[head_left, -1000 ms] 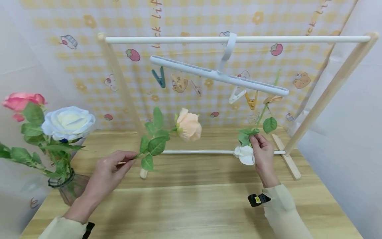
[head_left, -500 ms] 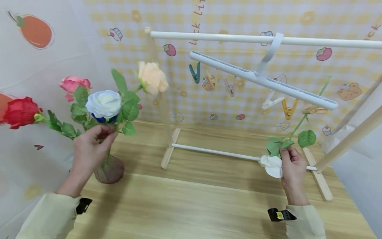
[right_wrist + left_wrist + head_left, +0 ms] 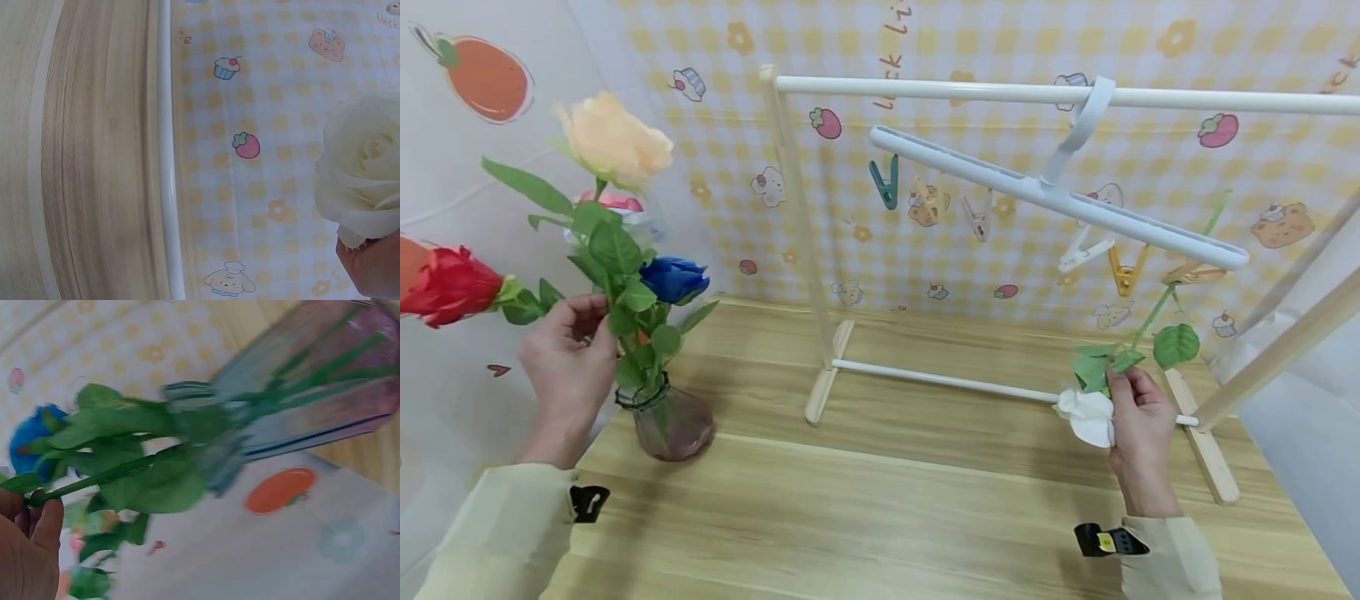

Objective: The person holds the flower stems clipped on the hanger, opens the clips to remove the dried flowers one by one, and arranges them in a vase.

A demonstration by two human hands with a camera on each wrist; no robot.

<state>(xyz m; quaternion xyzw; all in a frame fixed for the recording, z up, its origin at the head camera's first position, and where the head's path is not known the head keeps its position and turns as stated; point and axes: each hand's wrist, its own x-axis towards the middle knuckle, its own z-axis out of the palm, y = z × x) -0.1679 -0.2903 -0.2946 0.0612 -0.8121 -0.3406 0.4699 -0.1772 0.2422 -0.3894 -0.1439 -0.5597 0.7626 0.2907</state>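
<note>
My left hand pinches the stem of a peach rose, which stands upright above the vase. In the left wrist view, the pinched green stem slants to the vase's mouth; whether its end is inside I cannot tell. On the right, my right hand holds a white rose just behind its bloom. That rose hangs head down, its stem caught in a wooden clothespin on the hanger. The right wrist view shows the white bloom with fingertips below it.
A red rose and a dark blue rose lean from the vase; pink and pale blue blooms are partly hidden. Several clothespins, including a green one, hang from the hanger. A white rail on wooden posts carries it.
My left hand has carried the peach rose leftward to above the vase, turning it upright. The head view has swung left. My right hand keeps its hold on the white rose.
</note>
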